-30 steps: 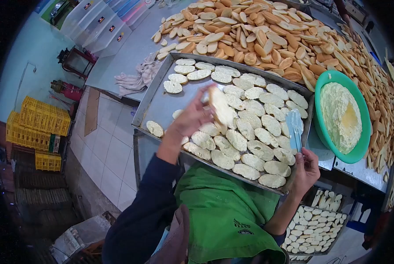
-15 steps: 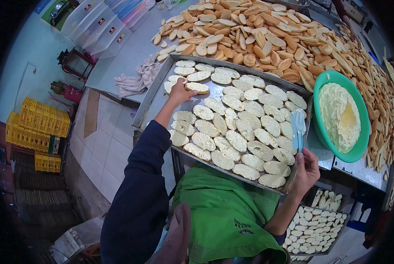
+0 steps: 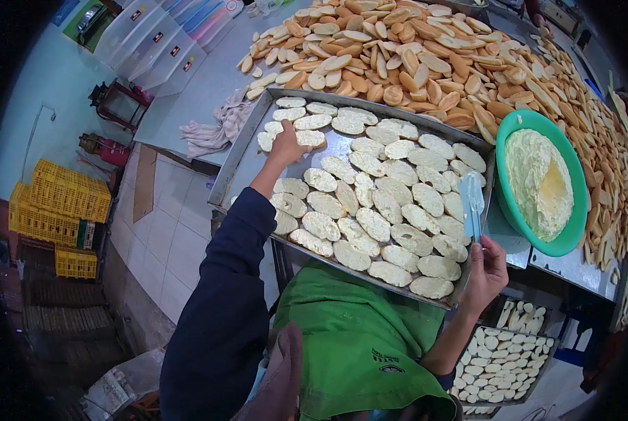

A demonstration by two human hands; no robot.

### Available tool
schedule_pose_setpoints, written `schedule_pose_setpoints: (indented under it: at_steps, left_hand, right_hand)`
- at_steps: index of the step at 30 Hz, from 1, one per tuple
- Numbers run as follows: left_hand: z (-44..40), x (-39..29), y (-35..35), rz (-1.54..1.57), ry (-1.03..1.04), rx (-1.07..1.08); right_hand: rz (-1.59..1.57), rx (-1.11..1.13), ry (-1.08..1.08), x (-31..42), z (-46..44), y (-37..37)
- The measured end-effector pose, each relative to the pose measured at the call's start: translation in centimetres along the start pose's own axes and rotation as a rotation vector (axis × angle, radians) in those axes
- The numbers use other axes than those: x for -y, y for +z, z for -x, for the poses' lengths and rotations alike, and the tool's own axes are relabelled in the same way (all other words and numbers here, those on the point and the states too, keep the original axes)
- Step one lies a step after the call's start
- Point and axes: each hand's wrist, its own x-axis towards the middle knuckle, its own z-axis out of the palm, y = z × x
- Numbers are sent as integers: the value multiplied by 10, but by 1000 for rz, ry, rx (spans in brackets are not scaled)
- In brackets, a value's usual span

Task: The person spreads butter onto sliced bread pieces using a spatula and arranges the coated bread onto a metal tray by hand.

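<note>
Spread-coated bread slices (image 3: 377, 223) lie in rows across a large metal tray (image 3: 248, 135). At the tray's upper left, my left hand (image 3: 284, 149) has its thumb and fingers closed about a coated bread slice (image 3: 312, 139) that sits among the others. My right hand (image 3: 487, 272) grips the handle of a blue spatula (image 3: 472, 203) near the tray's right edge. The blade points up over the slices and carries some pale spread. Right of the tray, a green bowl (image 3: 514, 210) holds a mound of creamy yellowish spread (image 3: 538, 179).
A big heap of bread slices (image 3: 426, 56) covers the table behind the tray. A crumpled cloth (image 3: 216, 126) lies at the table's left edge. Below right is another tray of slices (image 3: 500, 365). Yellow crates (image 3: 65, 203) and clear plastic drawers (image 3: 145, 49) stand at left.
My left hand has shifted slightly, and the slice in it sits lower against the neighbouring slices. The right hand and spatula are almost unchanged.
</note>
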Motion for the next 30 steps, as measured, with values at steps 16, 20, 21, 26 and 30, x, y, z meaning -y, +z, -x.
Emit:
schedule_pose_setpoints:
  at_steps: [16, 20, 21, 26, 30]
  left_hand:
    - [-2, -54, -21, 30, 167, -48]
    - [-23, -74, -11, 46, 273, -39]
    - [-34, -81, -7, -6, 346, -61]
    - [-98, -136, 34, 121, 627, -103]
    - [-137, -201, 73, -32, 427, 49]
  right_hand:
    - [363, 15, -378, 217, 31, 43]
    - [353, 8, -370, 214, 27, 43]
    - [374, 41, -354, 214, 24, 43]
    - [705, 228, -594, 153, 3, 19]
    - [911, -87, -782, 111, -47, -15]
